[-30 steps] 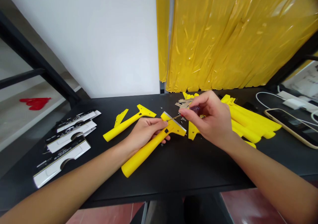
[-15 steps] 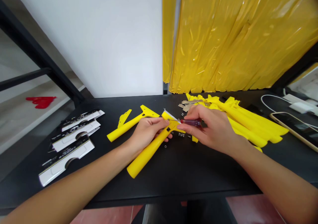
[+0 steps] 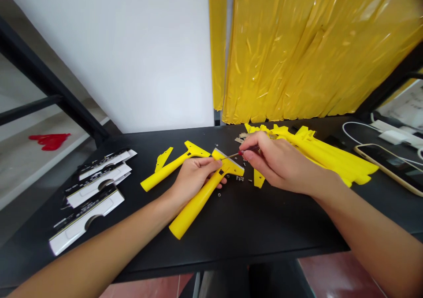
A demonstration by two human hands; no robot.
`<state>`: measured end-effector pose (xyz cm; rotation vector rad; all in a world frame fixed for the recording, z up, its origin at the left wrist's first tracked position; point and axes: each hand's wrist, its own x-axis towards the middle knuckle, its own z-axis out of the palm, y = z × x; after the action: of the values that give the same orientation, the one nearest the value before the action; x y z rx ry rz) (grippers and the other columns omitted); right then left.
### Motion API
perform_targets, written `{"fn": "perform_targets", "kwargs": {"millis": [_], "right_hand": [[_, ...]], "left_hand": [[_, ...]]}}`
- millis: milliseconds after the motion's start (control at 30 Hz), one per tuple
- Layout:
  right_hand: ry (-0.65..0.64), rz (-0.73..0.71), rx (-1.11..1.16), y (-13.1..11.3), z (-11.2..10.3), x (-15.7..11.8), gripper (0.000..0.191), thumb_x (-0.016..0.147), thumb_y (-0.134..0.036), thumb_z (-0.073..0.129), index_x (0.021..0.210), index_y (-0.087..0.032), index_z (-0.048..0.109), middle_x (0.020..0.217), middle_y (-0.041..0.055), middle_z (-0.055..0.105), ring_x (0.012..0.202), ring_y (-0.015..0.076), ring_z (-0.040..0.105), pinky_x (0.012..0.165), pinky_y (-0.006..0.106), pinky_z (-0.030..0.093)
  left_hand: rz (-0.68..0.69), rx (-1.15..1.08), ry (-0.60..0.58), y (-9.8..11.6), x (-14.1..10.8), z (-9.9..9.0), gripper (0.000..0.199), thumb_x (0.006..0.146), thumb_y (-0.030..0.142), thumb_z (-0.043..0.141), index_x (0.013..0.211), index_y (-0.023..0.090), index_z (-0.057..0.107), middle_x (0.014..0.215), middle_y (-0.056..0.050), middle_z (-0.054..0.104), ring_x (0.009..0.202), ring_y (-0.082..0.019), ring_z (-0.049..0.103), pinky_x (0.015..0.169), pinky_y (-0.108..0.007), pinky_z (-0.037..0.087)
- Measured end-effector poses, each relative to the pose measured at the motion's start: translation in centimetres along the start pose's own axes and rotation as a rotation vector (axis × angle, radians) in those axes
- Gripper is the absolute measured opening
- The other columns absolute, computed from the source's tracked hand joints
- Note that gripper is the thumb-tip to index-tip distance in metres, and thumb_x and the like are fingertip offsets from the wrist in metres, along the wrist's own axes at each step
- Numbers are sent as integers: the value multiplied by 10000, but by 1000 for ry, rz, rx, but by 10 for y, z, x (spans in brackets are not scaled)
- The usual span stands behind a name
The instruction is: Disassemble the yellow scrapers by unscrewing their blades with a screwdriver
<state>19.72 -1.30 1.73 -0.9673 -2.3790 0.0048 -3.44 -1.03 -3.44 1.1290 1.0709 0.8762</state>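
My left hand point(image 3: 194, 176) grips a yellow scraper point(image 3: 194, 208) near its wide head, which has a metal blade strip along the far edge. The scraper's handle slants down toward the front of the table. Pinched in my right hand point(image 3: 277, 161) is a screwdriver point(image 3: 232, 155) with a dark red handle, mostly hidden by the fingers. Its shaft points left, with the tip at the scraper head beside my left thumb. Loose screws point(image 3: 240, 178) and a nut point(image 3: 219, 195) lie near the head. Behind my left hand rest another yellow scraper handle point(image 3: 167, 171) and a small yellow plate point(image 3: 163, 158).
White-and-black card sleeves point(image 3: 87, 221) lie at the left. A pile of yellow scraper parts point(image 3: 330, 152) sits at the right, with metal blades point(image 3: 243, 136) beside it. Beyond are a phone point(image 3: 390, 161) and a white cable point(image 3: 348, 130). Yellow plastic sheeting point(image 3: 297, 55) hangs behind the black table point(image 3: 257, 232).
My right hand has moved slightly up and left, and the screwdriver now tilts, its handle raised. My left hand still holds the scraper. The view has shifted slightly.
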Motion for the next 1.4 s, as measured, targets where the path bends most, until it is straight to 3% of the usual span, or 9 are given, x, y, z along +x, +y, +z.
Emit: {"fn": "perform_targets", "kwargs": {"millis": [233, 400, 500, 633, 800, 933, 1133, 1267, 1400], "right_hand": [[19, -7, -390, -5, -10, 17, 450, 1048, -504, 355, 813, -188, 574, 660, 47, 670, 579, 193, 612, 539, 314, 218], [-37, -114, -507, -8, -12, 33, 261, 1065, -325, 378, 1158, -202, 589, 1011, 77, 711, 689, 177, 637, 528, 314, 202], [-49, -141, -482, -4, -10, 31, 295, 1050, -400, 412, 1175, -181, 566, 1086, 108, 686, 761, 199, 650, 525, 310, 228], [40, -83, -353, 0, -2, 20, 237, 1055, -356, 410, 1020, -180, 566, 919, 62, 720, 719, 182, 656, 548, 310, 267], [124, 3, -380, -5, 4, 14, 404, 1036, -492, 424, 836, -184, 592, 727, 43, 701, 607, 173, 613, 543, 314, 239], [147, 92, -383, -8, 8, 15, 443, 1067, -430, 351, 850, -186, 649, 768, 53, 699, 654, 172, 626, 555, 317, 251], [66, 118, -401, -2, 16, 16, 306, 1035, -438, 438, 1063, -177, 595, 947, 86, 718, 720, 207, 659, 536, 311, 252], [-31, 154, -355, -3, 19, 15, 247, 1046, -359, 417, 967, -180, 569, 792, 60, 709, 617, 192, 620, 538, 313, 230], [-80, 182, -177, -9, 24, 14, 404, 1077, -365, 296, 792, -197, 529, 718, 44, 651, 634, 180, 592, 573, 316, 280]], "left_hand": [[-6, 4, 0, 2, -2, 1, 245, 852, 380, 734, 932, 150, 763, 818, -87, 773, 749, -202, 740, 657, -277, 600], [19, 13, 60, 5, -2, 0, 250, 836, 379, 750, 883, 134, 742, 795, -84, 761, 747, -206, 743, 660, -279, 600], [80, 9, 94, 7, -2, -4, 259, 833, 391, 748, 875, 136, 743, 809, -86, 764, 752, -206, 743, 663, -275, 600], [130, 12, 138, 11, -1, -7, 250, 831, 392, 745, 876, 146, 749, 802, -77, 766, 736, -203, 744, 657, -272, 596], [263, 217, 266, 18, -1, -9, 229, 833, 382, 737, 810, 155, 764, 700, -50, 756, 606, -171, 698, 610, -257, 572], [419, 326, 342, 22, -4, -10, 214, 827, 363, 742, 868, 160, 795, 780, -43, 780, 681, -186, 718, 642, -260, 577], [481, 413, 405, 27, -10, -9, 199, 832, 350, 739, 860, 161, 796, 827, -41, 787, 717, -188, 723, 675, -259, 586], [515, 452, 415, 28, -10, -13, 230, 830, 357, 736, 931, 166, 815, 883, -55, 798, 749, -210, 731, 688, -280, 588], [612, 572, 467, 28, -9, -18, 210, 837, 344, 720, 943, 195, 823, 883, -30, 801, 777, -221, 734, 718, -288, 576]]}}
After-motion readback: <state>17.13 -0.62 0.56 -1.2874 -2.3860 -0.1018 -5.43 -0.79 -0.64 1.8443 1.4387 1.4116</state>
